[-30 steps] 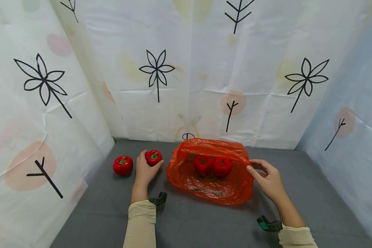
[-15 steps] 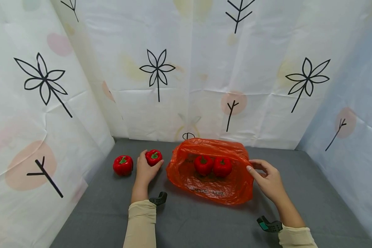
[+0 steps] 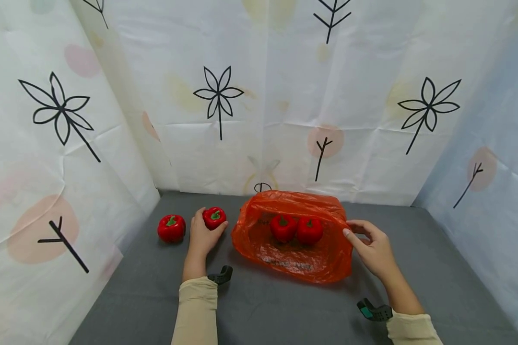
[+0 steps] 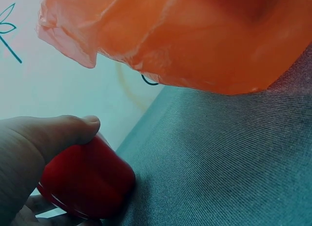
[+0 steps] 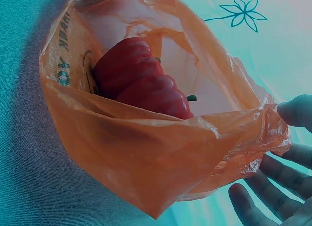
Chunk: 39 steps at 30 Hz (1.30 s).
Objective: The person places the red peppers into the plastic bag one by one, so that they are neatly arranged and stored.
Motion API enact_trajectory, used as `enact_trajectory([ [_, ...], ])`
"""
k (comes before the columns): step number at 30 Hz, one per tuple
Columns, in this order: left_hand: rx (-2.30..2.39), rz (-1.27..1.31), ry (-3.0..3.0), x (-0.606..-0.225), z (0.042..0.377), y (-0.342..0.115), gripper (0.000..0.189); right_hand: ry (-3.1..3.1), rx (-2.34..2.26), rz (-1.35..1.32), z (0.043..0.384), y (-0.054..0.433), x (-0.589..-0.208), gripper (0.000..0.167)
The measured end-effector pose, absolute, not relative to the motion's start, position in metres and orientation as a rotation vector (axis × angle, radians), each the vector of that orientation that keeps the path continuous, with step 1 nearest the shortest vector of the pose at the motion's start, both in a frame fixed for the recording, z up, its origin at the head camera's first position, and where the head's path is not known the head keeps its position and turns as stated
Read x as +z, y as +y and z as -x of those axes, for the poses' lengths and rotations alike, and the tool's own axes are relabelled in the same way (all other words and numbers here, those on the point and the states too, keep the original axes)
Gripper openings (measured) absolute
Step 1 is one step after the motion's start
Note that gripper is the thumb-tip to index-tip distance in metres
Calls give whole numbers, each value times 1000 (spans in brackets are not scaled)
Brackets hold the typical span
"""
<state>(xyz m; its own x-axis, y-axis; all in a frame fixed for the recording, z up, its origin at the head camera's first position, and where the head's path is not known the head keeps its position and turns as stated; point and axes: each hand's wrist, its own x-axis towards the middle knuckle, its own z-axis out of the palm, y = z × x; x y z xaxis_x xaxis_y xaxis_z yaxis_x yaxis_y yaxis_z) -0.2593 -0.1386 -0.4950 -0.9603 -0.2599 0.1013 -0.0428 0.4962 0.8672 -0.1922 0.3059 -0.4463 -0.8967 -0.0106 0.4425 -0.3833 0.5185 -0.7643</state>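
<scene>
My left hand (image 3: 203, 237) grips a red bell pepper (image 3: 214, 218) with a green stem, thumb on the near right side and fingers round the left. In the left wrist view that pepper (image 4: 90, 179) sits low against the grey cloth. My right hand (image 3: 373, 247) pinches the right edge of an orange plastic bag (image 3: 280, 273), whose mouth faces me. Inside the bag, two more red bell peppers lie side by side, a left one (image 3: 283, 228) and a right one (image 3: 309, 231). The right wrist view shows thumb and fingers on the crumpled bag edge (image 5: 273, 131).
Another red bell pepper (image 3: 171, 228) stands on the grey cloth-covered table (image 3: 267, 311), left of my left hand. A patterned white curtain (image 3: 263, 96) rises behind the table and along both sides. Each wrist wears a black band mount (image 3: 374, 310).
The head view has tilted very slightly. Both hands, the bag and the peppers keep their places.
</scene>
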Motion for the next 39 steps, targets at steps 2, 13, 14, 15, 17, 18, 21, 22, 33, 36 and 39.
enact_trajectory([
  [2, -1450, -255, -2522, -494, 260, -138, 92, -2378, 1341, -327, 193, 306, -445, 27],
  [13, -1442, -247, -2531, -493, 259, -138, 92, -2370, 1368, -323, 190, 305, -447, 27],
  [14, -1441, -242, -2532, -492, 260, -138, 91, -2367, 1368, -323, 191, 305, -447, 27],
  [15, -1443, -239, -2534, -492, 260, -138, 91, -2365, 1368, -323, 191, 305, -447, 27],
  [17, -1445, -234, -2532, -491, 262, -137, 91, -2362, 1368, -323, 191, 305, -447, 27],
  [18, -1446, -229, -2530, -491, 262, -136, 91, -2363, 1365, -322, 191, 305, -447, 27],
  [21, -1451, -217, -2515, -490, 263, -135, 91, -2363, 1360, -321, 192, 306, -446, 27],
  [22, -1453, -216, -2507, -490, 263, -135, 91, -2363, 1358, -322, 192, 307, -446, 27],
  [33, -1478, -237, -2377, -475, 258, -133, 90, -2368, 1340, -317, 192, 311, -444, 27],
  [36, -1484, -246, -2327, -463, 253, -132, 89, -2373, 1349, -311, 192, 310, -444, 27],
  [39, -1477, -245, -2282, -450, 247, -131, 89, -2373, 1352, -305, 192, 310, -444, 26],
])
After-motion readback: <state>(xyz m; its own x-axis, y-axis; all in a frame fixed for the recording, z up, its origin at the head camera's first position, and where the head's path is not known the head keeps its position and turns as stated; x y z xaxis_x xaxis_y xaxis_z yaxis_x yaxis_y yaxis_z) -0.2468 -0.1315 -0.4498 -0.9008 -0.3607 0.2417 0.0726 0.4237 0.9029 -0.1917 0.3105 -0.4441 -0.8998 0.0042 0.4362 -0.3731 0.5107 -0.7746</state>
